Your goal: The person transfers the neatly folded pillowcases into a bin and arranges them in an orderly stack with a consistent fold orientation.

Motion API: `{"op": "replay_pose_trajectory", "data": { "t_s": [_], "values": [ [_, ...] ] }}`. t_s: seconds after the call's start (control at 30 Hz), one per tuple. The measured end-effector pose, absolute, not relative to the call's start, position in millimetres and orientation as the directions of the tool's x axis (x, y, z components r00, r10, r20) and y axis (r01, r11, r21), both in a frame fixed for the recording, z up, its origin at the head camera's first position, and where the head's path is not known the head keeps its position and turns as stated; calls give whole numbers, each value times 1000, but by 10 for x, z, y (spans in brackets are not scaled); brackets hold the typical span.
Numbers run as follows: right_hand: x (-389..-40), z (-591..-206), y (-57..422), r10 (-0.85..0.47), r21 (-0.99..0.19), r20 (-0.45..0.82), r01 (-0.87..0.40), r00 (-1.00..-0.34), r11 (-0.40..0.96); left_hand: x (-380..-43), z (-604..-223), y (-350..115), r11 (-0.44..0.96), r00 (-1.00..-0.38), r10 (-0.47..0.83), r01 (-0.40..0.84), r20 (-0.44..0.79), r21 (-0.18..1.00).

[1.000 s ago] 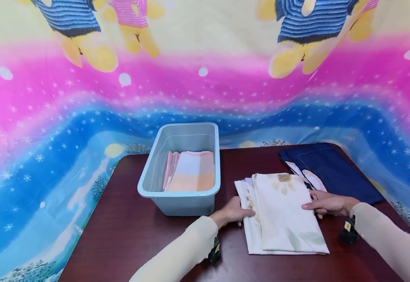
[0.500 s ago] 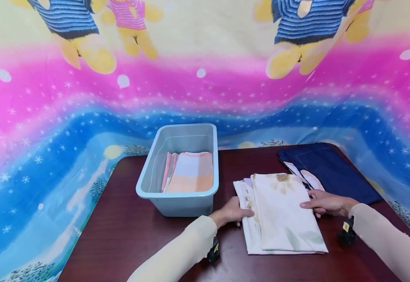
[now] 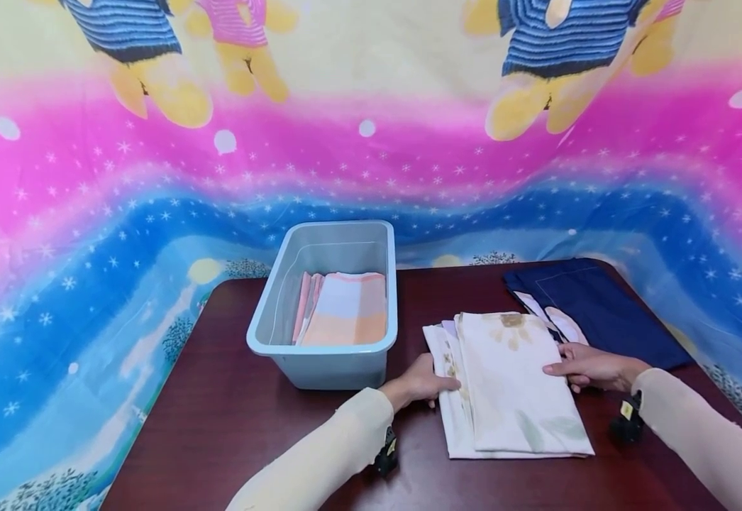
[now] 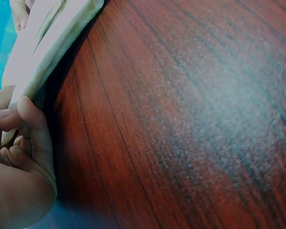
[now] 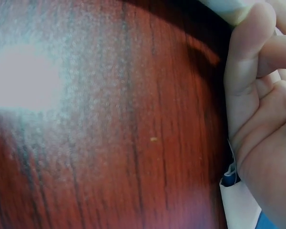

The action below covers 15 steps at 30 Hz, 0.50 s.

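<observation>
A folded white cloth (image 3: 518, 390) with a brown flower and green leaves lies flat near the front of the table, its layers slightly offset at the left. My left hand (image 3: 423, 381) pinches its left edge, thumb on top and fingers beneath. At the opposite edge my right hand (image 3: 594, 367) grips it the same way. In the left wrist view the cloth's layered edge (image 4: 47, 47) sits between the thumb and curled fingers of the left hand (image 4: 26, 152). The right wrist view shows the right hand (image 5: 262, 95) at a small corner of the cloth (image 5: 229, 9).
A grey-blue plastic bin (image 3: 333, 369) stands left of the cloth, holding folded pink, white and orange striped cloths (image 3: 345, 309). A folded navy cloth (image 3: 607, 312) lies at the back right of the dark red wooden table (image 3: 218, 426). A patterned curtain (image 3: 371, 177) hangs behind.
Both hands keep the same hold on the white cloth, which stays in place. Only the head view shifts slightly.
</observation>
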State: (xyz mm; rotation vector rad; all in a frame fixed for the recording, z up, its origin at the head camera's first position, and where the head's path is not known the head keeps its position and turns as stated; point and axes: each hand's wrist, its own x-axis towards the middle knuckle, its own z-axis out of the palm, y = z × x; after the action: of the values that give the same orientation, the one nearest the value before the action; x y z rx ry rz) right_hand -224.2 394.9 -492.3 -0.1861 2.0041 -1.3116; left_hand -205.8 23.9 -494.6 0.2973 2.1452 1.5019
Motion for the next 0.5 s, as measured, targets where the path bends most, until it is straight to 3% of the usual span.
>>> {"op": "replay_pose_trajectory", "data": {
  "t_s": [0.5],
  "values": [
    [-2229, -4902, 3932, -535, -877, -452, 245, -714, 413, -2049, -4942, 241, 399, -858, 428, -103, -285, 911]
  ]
}}
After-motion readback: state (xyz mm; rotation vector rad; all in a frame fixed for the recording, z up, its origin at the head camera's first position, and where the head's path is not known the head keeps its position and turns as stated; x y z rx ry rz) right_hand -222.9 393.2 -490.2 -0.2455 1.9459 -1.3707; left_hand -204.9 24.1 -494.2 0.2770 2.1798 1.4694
